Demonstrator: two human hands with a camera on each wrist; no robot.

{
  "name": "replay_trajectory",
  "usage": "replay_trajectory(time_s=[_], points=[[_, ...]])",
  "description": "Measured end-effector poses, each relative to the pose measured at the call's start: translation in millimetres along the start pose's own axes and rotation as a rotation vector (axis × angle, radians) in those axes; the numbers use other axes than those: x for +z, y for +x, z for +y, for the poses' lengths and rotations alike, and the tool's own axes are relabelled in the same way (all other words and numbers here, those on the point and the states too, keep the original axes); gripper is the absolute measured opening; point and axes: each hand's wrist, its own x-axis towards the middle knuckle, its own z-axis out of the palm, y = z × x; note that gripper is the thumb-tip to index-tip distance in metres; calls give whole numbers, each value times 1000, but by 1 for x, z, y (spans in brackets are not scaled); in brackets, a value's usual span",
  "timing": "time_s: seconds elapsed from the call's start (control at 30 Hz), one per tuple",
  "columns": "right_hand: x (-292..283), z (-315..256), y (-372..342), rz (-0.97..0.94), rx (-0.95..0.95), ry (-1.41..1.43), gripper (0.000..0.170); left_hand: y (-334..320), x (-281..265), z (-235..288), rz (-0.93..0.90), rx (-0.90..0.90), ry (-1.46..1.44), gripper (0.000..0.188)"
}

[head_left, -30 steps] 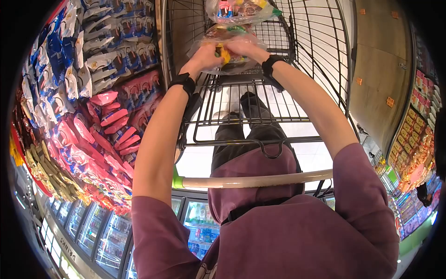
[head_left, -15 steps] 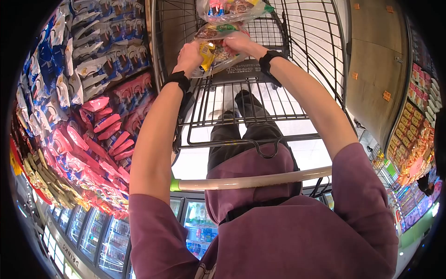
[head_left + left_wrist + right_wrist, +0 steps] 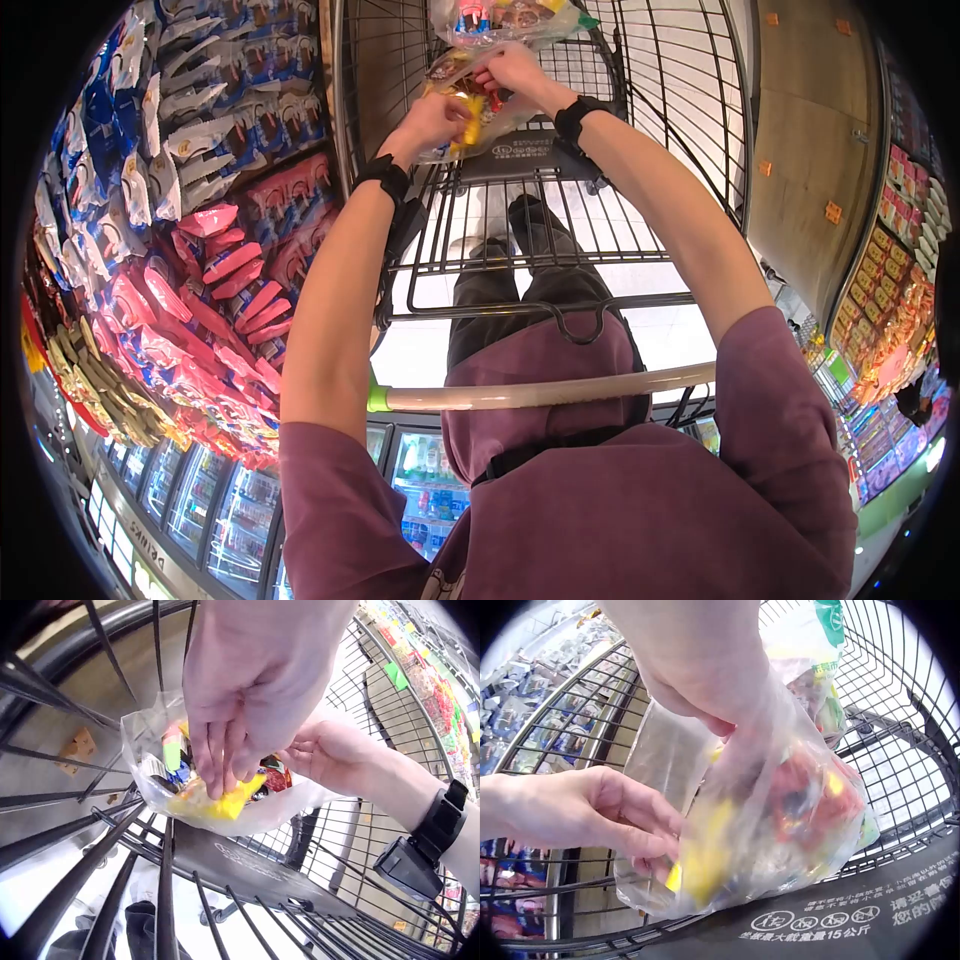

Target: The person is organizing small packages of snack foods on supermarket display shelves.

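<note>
A clear plastic bag (image 3: 757, 855) full of colourful snack packets sits at the near end of the shopping cart (image 3: 520, 262). My left hand (image 3: 437, 121) pinches a yellow packet (image 3: 238, 801) at the bag's mouth, fingers pointing down. My right hand (image 3: 515, 73) grips the bag's far side with curled fingers, close to a red packet (image 3: 277, 776). In the right wrist view, bag film covers my right fingertips. Beyond it lies a second clear bag (image 3: 510, 22) of snacks with green print, deeper in the cart.
Blue and pink snack packs (image 3: 225, 265) hang on a rack close to the cart's left. The cart handle (image 3: 550, 388) crosses before my body. A wooden panel (image 3: 810, 110) stands to the right; drinks fridges (image 3: 240, 510) show at the lower left.
The left hand moved from the bag's left edge rightward over the bag, with the yellow packet at its fingers. The right hand shifted slightly up, away from my body.
</note>
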Motion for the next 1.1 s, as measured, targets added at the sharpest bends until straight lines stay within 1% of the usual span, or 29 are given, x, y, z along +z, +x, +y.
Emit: replay_trajectory(time_s=[0.07, 0.1, 0.17, 0.23, 0.27, 0.37, 0.4, 0.5, 0.53, 0.57, 0.63, 0.7, 0.73, 0.8, 0.83, 0.87, 0.97, 1.07, 1.1], points=[[1, -1, 2, 41, -28, -24, 25, 3, 3, -3, 66, 130, 190, 35], [0, 2, 4, 28, -46, -93, 25, 4, 3, -4, 98, 194, 286, 36], [-3, 9, 10, 1, -81, -231, 24, 13, -1, -4, 273, 76, 317, 40], [-2, -1, 0, -141, -31, -402, 22, 17, -5, -3, 446, -46, 347, 43], [1, -6, -7, -214, -6, -485, 21, 13, -10, -3, 472, 17, 239, 53], [21, 0, -15, -256, 259, -499, 21, 9, -16, -4, 530, 10, 103, 58], [25, 0, -11, -304, 353, -471, 22, 10, -17, -3, 529, 8, 103, 61], [40, 44, 21, -211, 315, -154, 23, 6, -16, 6, 537, -19, 109, 60], [39, 47, 23, -216, 368, 34, 23, 7, -16, 8, 535, -27, 94, 59], [39, 51, 24, -165, 390, 64, 22, 8, -17, 9, 532, -36, 79, 58], [38, 24, 4, -67, 433, 119, 21, 9, -18, 7, 518, -52, 48, 56], [30, 9, -5, -85, 351, 20, 22, 9, -21, 7, 502, -68, 16, 54], [25, -1, -12, -95, 309, -29, 23, 7, -20, 9, 475, -79, 54, 54], [8, -25, -29, -188, 104, -476, 25, 3, -22, 14, 428, -99, 133, 53], [1, -30, -35, -233, -2, -695, 26, 5, -21, 10, 435, -97, 136, 54], [-3, -33, -39, -238, 99, -752, 29, 7, -19, 8, 440, -94, 141, 55], [-15, -25, -44, -104, -280, -1199, 21, 6, -16, 14, 461, -114, 148, 59], [-13, -12, -41, -27, -558, -1407, 16, 7, -16, 18, 480, -109, 129, 60], [-8, -12, -40, -41, -586, -1428, 16, 8, -15, 17, 503, -97, 117, 60]])
